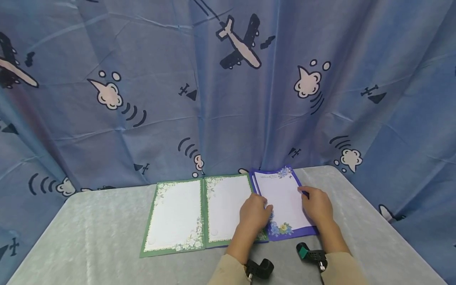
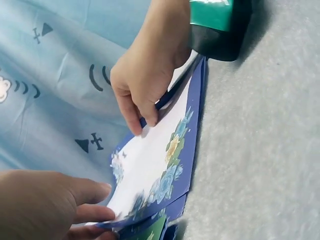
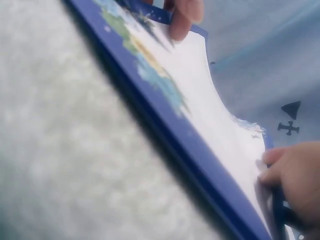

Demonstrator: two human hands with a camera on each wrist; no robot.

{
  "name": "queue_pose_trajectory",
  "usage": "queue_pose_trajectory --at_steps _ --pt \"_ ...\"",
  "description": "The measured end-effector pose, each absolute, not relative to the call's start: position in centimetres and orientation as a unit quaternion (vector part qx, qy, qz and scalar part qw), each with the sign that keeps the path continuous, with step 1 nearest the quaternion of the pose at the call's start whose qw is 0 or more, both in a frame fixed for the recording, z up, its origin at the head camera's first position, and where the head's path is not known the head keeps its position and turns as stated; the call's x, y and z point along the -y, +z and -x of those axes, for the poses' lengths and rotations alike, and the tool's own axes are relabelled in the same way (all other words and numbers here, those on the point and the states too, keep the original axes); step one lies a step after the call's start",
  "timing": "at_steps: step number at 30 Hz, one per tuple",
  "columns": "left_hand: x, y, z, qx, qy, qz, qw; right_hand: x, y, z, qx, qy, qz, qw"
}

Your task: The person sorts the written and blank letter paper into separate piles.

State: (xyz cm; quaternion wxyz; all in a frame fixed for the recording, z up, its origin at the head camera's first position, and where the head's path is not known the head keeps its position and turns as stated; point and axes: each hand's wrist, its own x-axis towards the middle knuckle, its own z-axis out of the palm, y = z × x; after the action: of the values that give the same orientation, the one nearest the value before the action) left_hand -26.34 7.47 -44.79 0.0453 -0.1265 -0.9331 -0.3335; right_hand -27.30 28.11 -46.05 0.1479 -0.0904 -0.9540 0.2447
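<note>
A purple-bordered sheet of flower-printed paper (image 1: 281,198) lies at the right of a row of decorated sheets, with a second purple edge showing beneath it. My right hand (image 1: 318,206) pinches its right edge, which bends up slightly in the left wrist view. At the opposite edge, my left hand (image 1: 253,211) grips the same sheet between thumb and fingers. Part of a green-bordered sheet (image 1: 226,206) is covered by the left hand. Another green-bordered sheet (image 1: 174,217) lies left of that one, beyond both hands.
Under the papers is a table with a pale grey, mottled cover (image 1: 103,229). A blue curtain (image 1: 160,99) printed with planes and clouds hangs right behind its far edge. Black devices are strapped to both wrists, the right one (image 1: 311,254) with a green patch.
</note>
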Motion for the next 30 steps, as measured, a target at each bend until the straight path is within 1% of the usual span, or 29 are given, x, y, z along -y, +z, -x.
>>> queue_pose_trajectory --at_steps 7,10,25,30 --pt "-7.73 -44.38 26.06 0.954 -0.247 0.142 0.098 -27.99 -46.00 27.28 0.950 0.254 0.108 0.146" --pt "-7.75 -44.37 26.00 0.956 -0.233 0.142 0.110 -27.89 -45.99 27.27 0.950 0.256 0.109 0.141" --pt "-8.08 -44.83 25.90 0.968 -0.188 0.121 0.114 -27.90 -46.25 27.33 0.956 0.236 0.093 0.144" --pt "-8.30 -44.91 25.81 0.967 -0.189 0.112 0.127 -27.84 -46.32 27.36 0.957 0.236 0.092 0.139"
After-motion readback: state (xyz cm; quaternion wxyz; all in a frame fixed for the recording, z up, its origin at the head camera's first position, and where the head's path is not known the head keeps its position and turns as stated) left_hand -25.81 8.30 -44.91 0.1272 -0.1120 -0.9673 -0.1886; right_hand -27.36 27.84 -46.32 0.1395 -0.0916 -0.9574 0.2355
